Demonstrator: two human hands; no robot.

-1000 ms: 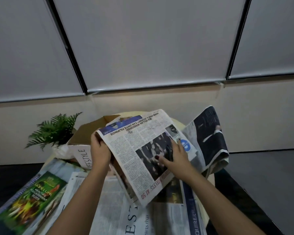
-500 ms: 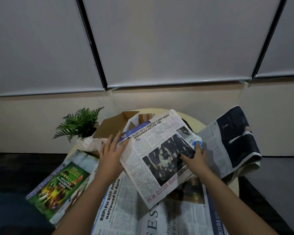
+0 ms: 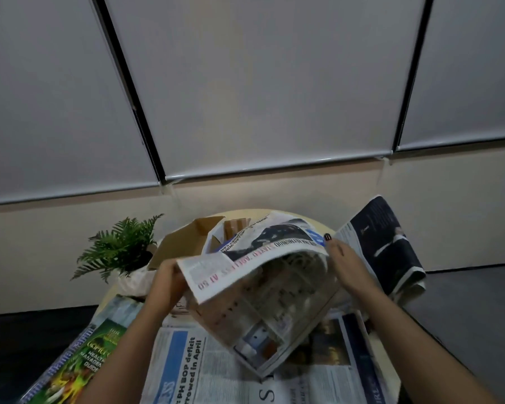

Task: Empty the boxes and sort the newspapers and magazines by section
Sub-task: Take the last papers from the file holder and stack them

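I hold a newspaper section (image 3: 263,287) above the round table, its front page curled up and over so the inner pages show. My left hand (image 3: 165,282) grips the lifted left edge of that page. My right hand (image 3: 346,262) holds its right edge, thumb on top. Behind it stands an open cardboard box (image 3: 181,243) with more paper inside. A business broadsheet (image 3: 187,365) lies flat under my arms. A green magazine (image 3: 76,363) lies at the left, and a dark-printed newspaper (image 3: 388,246) hangs over the table's right edge.
A small potted fern (image 3: 120,249) stands at the table's far left beside the box. The round table (image 3: 318,225) is small and papers overhang its rim. Dark floor lies on both sides, with a wall and closed blinds behind.
The front page lay flat under both hands; now my left hand has taken its edge and lifted it up and over, and the view has tilted and shifted left.
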